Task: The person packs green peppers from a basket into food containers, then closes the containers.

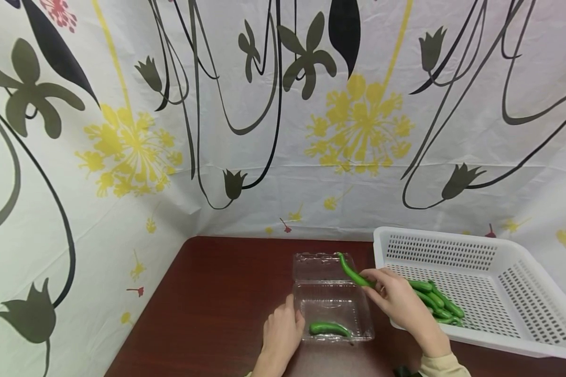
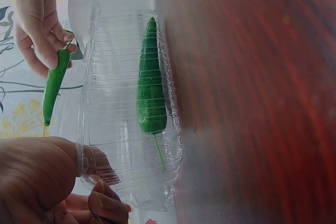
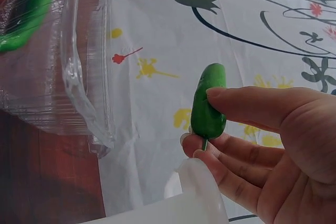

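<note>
Only the head view takes in the pile of peppers (image 1: 441,305), which lies at about nine o'clock inside the white basket (image 1: 481,293); each wrist camera catches just a piece of that basket. The head view also sets out the places: the clear container (image 1: 330,303) lies open on the dark red table (image 1: 217,298), with the basket at three o'clock from it, and the patterned cloth (image 1: 254,152) hangs at twelve o'clock behind them.

The left wrist view makes plain what the head view leaves unclear: the person's left hand (image 1: 281,327) pinches the container's edge, the thumb inside the wall and the fingers outside. Through the ribbed plastic that view also shows the second pepper (image 1: 329,329), broad at one end and tapering to a point, with a thin stem trailing towards six o'clock. From the head it lies at six o'clock in the near half of the container.

The right hand (image 1: 403,298) grasps the long pepper (image 1: 351,270) by its stem end, thumb against fingertips, above the container at about one o'clock from its middle. From the head, this pepper is slender, bright green and gently curved, its tip pointing to eleven o'clock; from the right wrist it is foreshortened into a stubby, glossy shape, its short stem dropping between the fingertips towards six o'clock
</note>
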